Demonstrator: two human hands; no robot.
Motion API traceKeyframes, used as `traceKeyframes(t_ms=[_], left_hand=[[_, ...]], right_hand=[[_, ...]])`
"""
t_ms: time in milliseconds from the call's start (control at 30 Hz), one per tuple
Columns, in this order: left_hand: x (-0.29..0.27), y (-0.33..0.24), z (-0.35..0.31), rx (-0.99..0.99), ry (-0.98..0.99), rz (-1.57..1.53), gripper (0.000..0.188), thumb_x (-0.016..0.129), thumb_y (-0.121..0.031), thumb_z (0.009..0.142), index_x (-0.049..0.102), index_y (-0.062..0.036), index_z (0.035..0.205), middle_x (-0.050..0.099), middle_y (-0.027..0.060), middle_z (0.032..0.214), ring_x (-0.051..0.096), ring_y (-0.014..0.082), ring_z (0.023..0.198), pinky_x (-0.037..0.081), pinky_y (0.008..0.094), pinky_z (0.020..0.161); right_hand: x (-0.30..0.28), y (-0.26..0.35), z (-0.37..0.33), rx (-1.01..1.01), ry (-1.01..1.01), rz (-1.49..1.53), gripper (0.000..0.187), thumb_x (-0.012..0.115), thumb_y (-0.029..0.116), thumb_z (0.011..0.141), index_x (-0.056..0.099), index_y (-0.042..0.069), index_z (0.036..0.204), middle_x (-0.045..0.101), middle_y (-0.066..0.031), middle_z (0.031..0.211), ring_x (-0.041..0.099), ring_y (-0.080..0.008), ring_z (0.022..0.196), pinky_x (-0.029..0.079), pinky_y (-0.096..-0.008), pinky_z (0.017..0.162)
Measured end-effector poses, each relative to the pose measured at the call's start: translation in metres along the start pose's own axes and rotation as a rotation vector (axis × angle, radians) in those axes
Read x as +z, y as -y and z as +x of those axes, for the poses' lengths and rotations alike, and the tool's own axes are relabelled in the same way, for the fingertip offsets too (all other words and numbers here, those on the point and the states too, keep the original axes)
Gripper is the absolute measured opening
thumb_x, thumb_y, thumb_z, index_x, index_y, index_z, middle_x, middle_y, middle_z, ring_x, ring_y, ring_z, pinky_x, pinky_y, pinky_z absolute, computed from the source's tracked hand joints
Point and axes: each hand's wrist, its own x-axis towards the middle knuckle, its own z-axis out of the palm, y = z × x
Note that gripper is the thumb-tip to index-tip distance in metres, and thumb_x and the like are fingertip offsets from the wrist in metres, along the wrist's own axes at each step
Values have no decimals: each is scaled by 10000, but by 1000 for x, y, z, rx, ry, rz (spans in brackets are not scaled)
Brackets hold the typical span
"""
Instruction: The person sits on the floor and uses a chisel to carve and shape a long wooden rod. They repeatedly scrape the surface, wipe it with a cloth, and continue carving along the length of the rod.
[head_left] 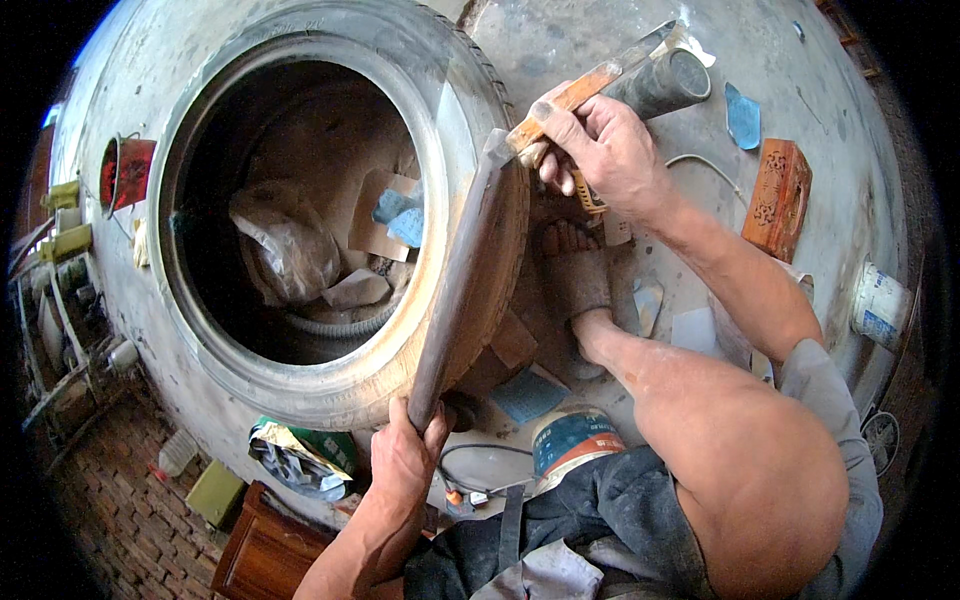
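Note:
My left hand (402, 455) is closed round the lower end of a long, dark, slightly bent bar (455, 280). The bar slants up across the rim of a large tyre (210, 335), its top end near my right hand (615, 150). That hand is closed on a flat orange-brown wooden stick (585, 88), whose worn grey near end meets or nearly meets the bar's top; I cannot tell if they touch. The stick's far end is dark. Below my right fingers shows a yellow-and-black piece (588, 192), partly hidden. Inside the tyre lie a clear plastic bag (290, 250) and blue scraps (402, 218).
A dark cylinder (675, 82) lies beyond my right hand. To the right are a carved reddish-brown wooden block (778, 198), a blue sheet (742, 117) and a white bucket (880, 305). Near my legs stand a blue-and-white tub (575, 445) and an opened green bag (300, 460).

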Motion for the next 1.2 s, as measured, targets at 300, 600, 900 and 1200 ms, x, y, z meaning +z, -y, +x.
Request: traceKeyframes(t_ms=[300, 600, 900, 1200], left_hand=[[6, 13, 2, 118, -41, -20, 423, 679, -369, 939, 470, -11, 1018, 626, 322, 687, 646, 519, 678, 524, 559, 595], [2, 3, 1, -10, 3, 3, 301, 659, -232, 952, 488, -1, 1039, 643, 307, 763, 659, 508, 780, 519, 500, 658], [4, 7, 1, 61, -35, 9, 405, 666, -361, 946, 474, -8, 1003, 626, 316, 680, 646, 514, 670, 519, 557, 589], [2, 2, 0, -14, -2, -14, 304, 661, -249, 956, 491, -14, 1047, 644, 310, 765, 667, 498, 765, 520, 495, 655]], right_hand=[[2, -5, -3, 27, 6, 32, 357, 560, 311, 1052, 681, -6, 940, 707, -57, 792, 643, -77, 623, 507, -220, 520], [7, -7, -6, 49, 38, -10, 365, 557, 303, 1052, 690, -8, 917, 707, -54, 785, 645, -86, 627, 521, -233, 533], [13, -8, -9, 54, 23, -12, 360, 567, 292, 1046, 694, -12, 903, 712, -66, 776, 646, -85, 614, 516, -233, 522], [14, -3, -12, 29, 41, -8, 336, 572, 280, 1045, 686, -14, 927, 706, -68, 786, 650, -83, 629, 527, -228, 537]])
